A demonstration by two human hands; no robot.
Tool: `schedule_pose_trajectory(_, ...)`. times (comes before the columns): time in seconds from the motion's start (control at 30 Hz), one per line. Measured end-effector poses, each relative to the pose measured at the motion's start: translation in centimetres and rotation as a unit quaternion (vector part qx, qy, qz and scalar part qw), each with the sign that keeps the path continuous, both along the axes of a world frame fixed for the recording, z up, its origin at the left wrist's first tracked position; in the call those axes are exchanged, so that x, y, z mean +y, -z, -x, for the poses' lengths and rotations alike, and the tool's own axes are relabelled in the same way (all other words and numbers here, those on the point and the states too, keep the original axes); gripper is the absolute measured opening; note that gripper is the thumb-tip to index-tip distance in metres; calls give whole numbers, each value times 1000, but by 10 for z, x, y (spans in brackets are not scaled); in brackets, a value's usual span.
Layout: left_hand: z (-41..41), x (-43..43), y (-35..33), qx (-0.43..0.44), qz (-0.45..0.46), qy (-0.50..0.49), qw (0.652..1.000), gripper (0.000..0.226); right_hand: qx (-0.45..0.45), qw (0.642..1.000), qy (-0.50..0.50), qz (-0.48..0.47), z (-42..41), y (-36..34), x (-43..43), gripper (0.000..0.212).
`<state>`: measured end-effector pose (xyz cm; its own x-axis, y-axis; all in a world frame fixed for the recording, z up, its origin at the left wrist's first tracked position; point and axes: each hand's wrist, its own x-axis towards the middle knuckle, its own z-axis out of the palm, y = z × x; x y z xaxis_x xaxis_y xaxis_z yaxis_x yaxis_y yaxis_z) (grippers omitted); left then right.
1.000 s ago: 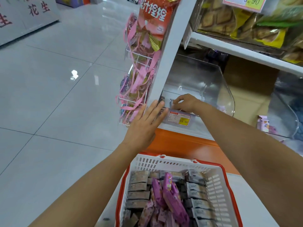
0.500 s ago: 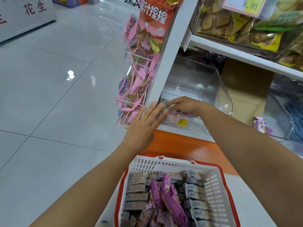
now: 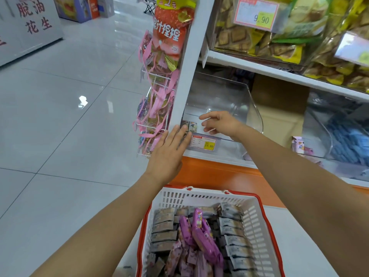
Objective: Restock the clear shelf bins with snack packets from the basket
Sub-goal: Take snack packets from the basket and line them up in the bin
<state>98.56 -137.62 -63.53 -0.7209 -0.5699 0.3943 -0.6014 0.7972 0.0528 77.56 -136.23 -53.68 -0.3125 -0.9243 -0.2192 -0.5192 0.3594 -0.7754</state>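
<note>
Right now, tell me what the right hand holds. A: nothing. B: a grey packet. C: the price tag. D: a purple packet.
A: the right hand is over the clear bin with its fingers spread and empty; two small packets lie in the bin beside it.

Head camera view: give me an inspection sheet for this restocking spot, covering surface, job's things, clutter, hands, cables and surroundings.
Surface: white shelf ledge over an orange base.
Job's things: clear bin nearly bare, two small packets in its front left corner; white basket with red rim holds grey packets and purple packets.
Clutter: price tag reading 15.80 on the bin's front.
Hands: left hand flat, fingers straight, at the bin's front left corner; right hand relaxed over the bin's front, holding nothing.
Cables: nothing seen.
Surroundings: tiled floor, pink hanging goods on a wire rack, upper bins of yellow biscuit packs, neighbouring bin of blue packets.
</note>
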Motion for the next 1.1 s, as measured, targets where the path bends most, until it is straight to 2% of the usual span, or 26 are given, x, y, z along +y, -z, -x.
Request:
schedule_pose_trajectory(0.13,1,23,-9,27,3,23,999,67,-37,993,-12,116,-14,-13,36,22)
schedule_pose_trajectory(0.23,3,38,1,0,-22,54,998,51,-53,988,-28,141,-22,-5,66,21)
schedule_pose_trajectory(0.4,9,58,37,-129,-139,104,976,53,-9,998,-32,62,-21,55,114,15)
schedule_pose_trajectory(0.5,18,67,55,-216,-171,108,955,62,66,998,-7,0,-8,104,137,17)
schedule_pose_trajectory(0.6,29,70,73,-260,-205,96,939,74,125,988,41,-74,7,146,160,20)
schedule_pose_trajectory(0.77,46,66,104,-286,-220,84,929,78,190,962,79,-178,31,208,190,27)
schedule_pose_trajectory(0.93,51,66,129,-277,-223,65,932,76,250,945,66,-199,44,245,194,42)
schedule_pose_trajectory(1.1,52,68,142,-245,-207,61,945,76,305,927,56,-212,47,279,196,41)
